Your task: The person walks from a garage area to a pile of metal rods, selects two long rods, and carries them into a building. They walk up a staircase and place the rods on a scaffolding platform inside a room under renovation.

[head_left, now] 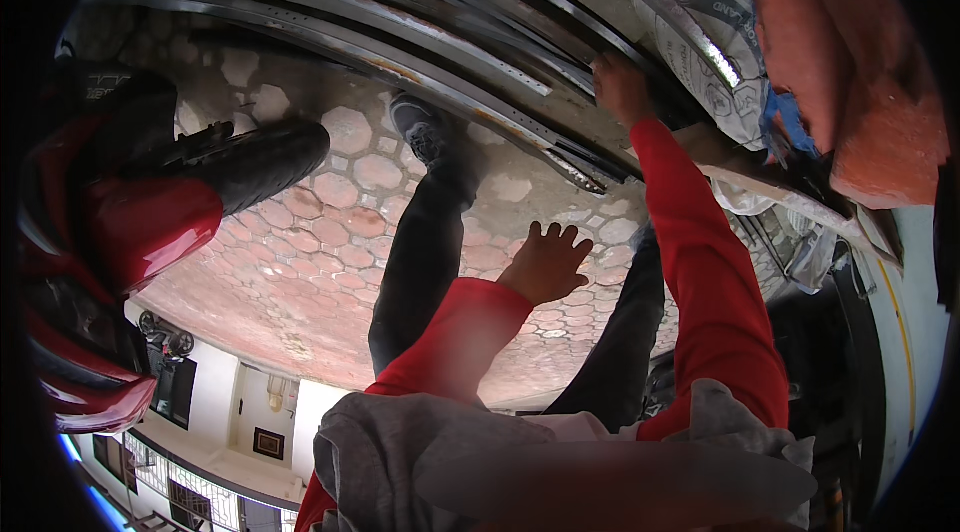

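My left hand (546, 264) is hovering near the dial's centre over pavers (335, 190), fingers spreading wide, holding nothing; my right hand (620, 90) is reaching towards one o'clock, meeting metal bars (450, 48) lying across twelve (whether it's gripping any, I cannot tell).

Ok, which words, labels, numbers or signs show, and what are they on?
Grey sack: printed lettering, partly hidden; I won't copy its wording.
Dark item beside the red motorbike: pale lettering, too small and blurred to read surely.
Metal strips: no lettering I can make out.
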{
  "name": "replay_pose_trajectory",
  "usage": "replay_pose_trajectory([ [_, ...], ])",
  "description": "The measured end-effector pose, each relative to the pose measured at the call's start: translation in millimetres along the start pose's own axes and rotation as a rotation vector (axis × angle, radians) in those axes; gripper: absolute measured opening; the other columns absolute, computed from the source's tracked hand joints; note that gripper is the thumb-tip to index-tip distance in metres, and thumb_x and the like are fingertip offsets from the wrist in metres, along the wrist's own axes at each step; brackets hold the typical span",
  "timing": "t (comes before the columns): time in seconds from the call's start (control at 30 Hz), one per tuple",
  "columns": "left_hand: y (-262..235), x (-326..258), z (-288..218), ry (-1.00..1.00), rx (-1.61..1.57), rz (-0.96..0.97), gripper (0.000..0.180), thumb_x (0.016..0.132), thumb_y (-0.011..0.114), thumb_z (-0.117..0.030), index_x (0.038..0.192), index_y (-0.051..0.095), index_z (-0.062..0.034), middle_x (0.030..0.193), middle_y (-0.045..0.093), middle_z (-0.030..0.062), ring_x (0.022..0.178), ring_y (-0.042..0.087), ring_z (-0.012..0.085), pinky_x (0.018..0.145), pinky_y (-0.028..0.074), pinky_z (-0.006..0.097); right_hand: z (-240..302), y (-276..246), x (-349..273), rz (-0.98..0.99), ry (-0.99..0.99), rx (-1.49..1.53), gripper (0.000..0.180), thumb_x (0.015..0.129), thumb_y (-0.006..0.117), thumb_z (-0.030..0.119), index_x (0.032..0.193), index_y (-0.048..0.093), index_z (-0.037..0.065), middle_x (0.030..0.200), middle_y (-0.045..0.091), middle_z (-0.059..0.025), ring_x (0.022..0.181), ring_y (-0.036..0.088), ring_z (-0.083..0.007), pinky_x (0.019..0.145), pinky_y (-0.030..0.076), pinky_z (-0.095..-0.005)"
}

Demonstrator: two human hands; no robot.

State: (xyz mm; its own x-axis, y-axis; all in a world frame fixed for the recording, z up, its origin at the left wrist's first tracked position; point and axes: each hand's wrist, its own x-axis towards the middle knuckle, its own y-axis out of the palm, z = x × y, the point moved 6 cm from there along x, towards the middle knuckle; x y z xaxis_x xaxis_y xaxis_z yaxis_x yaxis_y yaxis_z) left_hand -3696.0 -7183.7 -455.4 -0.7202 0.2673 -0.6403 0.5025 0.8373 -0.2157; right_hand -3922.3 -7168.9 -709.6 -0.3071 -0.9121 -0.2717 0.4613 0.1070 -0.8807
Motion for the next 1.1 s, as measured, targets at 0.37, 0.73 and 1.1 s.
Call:
replay_pose_trajectory([
  [0.37,-4.2,6.8,-6.2,0.016,0.006,0.032,0.053,0.085,0.068,-0.045,0.126,0.056,-0.0129,0.122,0.056,0.0124,0.117,0.051,0.0298,0.096,0.037,0.051,49.1,5.1,-12.1,0.260,0.073,0.121,0.013,0.083,0.067,0.012,0.094,0.064,0.007,0.095,0.063,-0.0108,0.087,0.065,-0.0318,0.074,0.054,-0.0443],
  [0.73,-7.6,3.9,-3.0,-0.032,0.015,0.029,0.053,0.086,0.067,-0.043,0.127,0.056,-0.0117,0.121,0.057,0.0122,0.117,0.053,0.0312,0.099,0.039,0.052,-32.7,-7.9,29.8,0.055,0.361,-0.187,0.029,0.090,0.065,0.019,0.117,0.061,0.008,0.114,0.062,-0.0118,0.107,0.062,-0.0321,0.088,0.054,-0.0443],
  [1.1,-9.4,-3.7,0.5,-0.025,-0.042,-0.094,0.052,0.081,0.072,-0.038,0.121,0.059,-0.0068,0.117,0.059,0.0147,0.111,0.056,0.0335,0.099,0.039,0.055,-32.5,-2.5,53.1,0.069,0.227,-0.272,0.016,0.090,0.058,0.014,0.103,0.063,0.006,0.100,0.066,-0.0140,0.092,0.068,-0.0334,0.077,0.056,-0.0463],
])
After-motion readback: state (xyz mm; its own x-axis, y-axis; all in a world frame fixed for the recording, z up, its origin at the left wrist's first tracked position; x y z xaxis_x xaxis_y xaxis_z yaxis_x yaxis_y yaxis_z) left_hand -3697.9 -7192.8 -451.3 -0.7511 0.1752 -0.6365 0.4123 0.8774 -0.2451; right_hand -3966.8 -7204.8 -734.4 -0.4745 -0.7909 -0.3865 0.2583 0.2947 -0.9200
